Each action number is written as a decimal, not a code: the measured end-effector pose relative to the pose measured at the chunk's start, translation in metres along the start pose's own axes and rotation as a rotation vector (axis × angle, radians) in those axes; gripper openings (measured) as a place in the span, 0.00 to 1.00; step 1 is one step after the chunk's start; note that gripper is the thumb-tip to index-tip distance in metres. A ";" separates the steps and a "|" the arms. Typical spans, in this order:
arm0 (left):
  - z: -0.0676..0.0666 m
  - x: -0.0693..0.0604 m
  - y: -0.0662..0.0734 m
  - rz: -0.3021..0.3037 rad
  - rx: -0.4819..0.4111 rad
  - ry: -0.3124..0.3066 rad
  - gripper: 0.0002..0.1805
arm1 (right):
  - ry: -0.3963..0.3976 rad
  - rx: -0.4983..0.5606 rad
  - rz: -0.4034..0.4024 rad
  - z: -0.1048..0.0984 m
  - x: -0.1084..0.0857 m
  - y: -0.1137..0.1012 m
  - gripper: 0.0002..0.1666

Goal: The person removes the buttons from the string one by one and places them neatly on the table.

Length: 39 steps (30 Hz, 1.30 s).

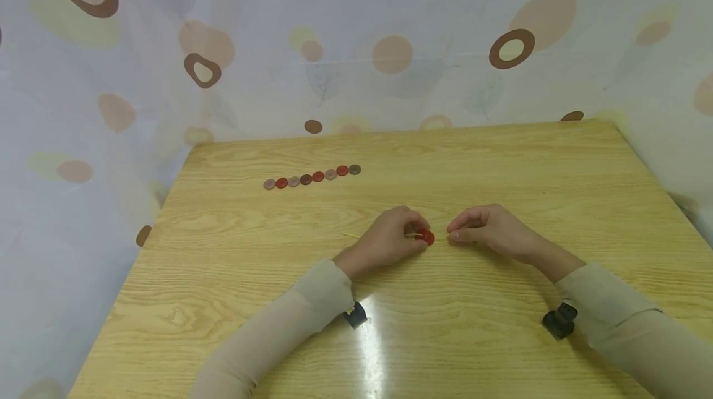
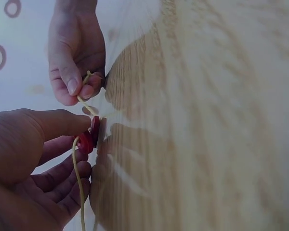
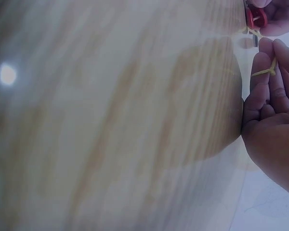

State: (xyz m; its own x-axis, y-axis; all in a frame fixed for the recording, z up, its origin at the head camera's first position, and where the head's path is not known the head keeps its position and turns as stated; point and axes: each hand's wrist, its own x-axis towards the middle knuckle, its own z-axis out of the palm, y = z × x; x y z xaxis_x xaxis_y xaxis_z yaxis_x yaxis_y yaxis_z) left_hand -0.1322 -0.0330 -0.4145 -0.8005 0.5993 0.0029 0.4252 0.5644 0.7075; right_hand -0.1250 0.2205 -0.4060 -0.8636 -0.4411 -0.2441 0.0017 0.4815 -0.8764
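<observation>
My left hand (image 1: 392, 237) pinches red buttons (image 1: 426, 237) between thumb and fingers, just above the wooden table. A yellow string (image 2: 80, 178) passes through them; one length hangs down past the left palm. Across from it, the right hand (image 1: 498, 232) pinches the string's other end, where a small knot (image 3: 272, 71) shows by the fingertips. A short stretch of string spans the gap between the hands. In the left wrist view at least two red buttons (image 2: 85, 143) stand on edge, close together; how many are strung I cannot tell.
Farther back on the left of the table (image 1: 473, 164), several red, pinkish and dark buttons (image 1: 318, 176) lie in a slanting row, edge to edge. A patterned cloth (image 1: 356, 28) hangs behind the table and along its sides.
</observation>
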 end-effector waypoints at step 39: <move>-0.002 -0.009 -0.010 -0.046 -0.370 0.043 0.14 | -0.005 0.032 -0.006 0.001 0.001 0.002 0.16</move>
State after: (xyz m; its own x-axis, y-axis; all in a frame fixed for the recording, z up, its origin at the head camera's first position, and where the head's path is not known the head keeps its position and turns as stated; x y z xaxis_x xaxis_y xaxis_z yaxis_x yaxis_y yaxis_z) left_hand -0.1299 -0.0448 -0.4199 -0.8354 0.5495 -0.0105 0.2134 0.3418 0.9152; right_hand -0.1254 0.2201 -0.4082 -0.8611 -0.4478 -0.2409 0.0130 0.4543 -0.8908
